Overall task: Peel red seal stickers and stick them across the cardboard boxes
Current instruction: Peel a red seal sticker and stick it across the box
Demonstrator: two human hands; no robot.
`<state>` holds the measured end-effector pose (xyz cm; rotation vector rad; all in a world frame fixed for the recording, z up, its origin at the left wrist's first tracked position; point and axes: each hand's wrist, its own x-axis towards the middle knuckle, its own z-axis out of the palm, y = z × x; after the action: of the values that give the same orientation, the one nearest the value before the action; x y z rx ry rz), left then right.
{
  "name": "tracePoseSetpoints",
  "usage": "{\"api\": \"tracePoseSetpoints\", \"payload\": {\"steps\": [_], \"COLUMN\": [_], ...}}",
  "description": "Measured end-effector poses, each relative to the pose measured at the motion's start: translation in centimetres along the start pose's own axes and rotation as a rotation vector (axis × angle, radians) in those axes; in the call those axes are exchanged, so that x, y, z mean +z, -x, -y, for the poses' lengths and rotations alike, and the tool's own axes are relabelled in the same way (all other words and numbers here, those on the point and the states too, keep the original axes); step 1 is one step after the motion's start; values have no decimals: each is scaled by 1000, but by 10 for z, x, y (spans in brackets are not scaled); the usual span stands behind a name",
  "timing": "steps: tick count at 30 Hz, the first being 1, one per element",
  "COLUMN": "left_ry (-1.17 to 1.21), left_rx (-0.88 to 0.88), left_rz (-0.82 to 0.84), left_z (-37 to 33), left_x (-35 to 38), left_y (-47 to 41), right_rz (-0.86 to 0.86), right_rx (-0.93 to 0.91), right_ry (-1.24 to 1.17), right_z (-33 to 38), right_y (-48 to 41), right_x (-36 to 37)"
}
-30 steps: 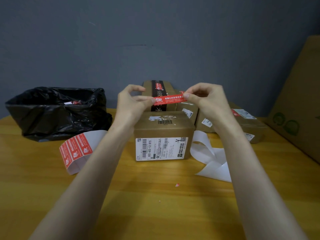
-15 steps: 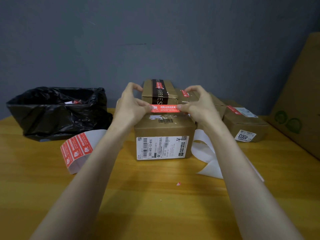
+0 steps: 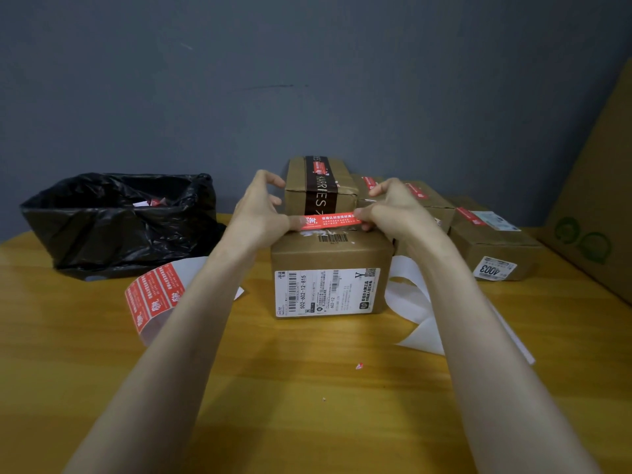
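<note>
hands: left hand and right hand each pinch one end of red seal sticker | place: stretched above top of front cardboard box, bench middle; possibly touching | handling: thin, limp, sticky; hold only the ends

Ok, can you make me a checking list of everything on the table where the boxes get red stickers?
Surface: wooden table, yellowish, a bit shiny.
Job's things: red seal sticker stretched low over the far top edge of the front box, contact unclear; strip of unpeeled stickers to the left; boxes behind already carry red stickers.
Clutter: black bag, white backing paper, tiny red scrap.
Grippers: left hand and right hand each pinch one sticker end.
Cables: nothing seen.
Surroundings: grey wall; big cardboard sheet at the right.
</note>
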<state>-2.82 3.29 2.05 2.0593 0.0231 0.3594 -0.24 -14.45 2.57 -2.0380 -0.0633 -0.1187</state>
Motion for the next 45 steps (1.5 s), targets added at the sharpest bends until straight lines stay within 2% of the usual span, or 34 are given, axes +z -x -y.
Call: {"api": "tracePoseSetpoints", "payload": {"steps": [5,13,27,45], "left_ry": [23,-84,-226,-391], "left_rx": [4,78,166,285], "left_rz": [-47,-112,-128,-147], "left_z": [4,3,0,0], "left_x": [4,9,11,17], "left_y": [0,0,2,3], "right_rz": [-14,-19,-67,-67], "right_rx": [-30,-55,-113,-97], "right_ry": [104,179,369,389], "right_z": [0,-4,0,5], "right_y": [-1,-5,-6,0], "right_x": [2,5,5,8]}}
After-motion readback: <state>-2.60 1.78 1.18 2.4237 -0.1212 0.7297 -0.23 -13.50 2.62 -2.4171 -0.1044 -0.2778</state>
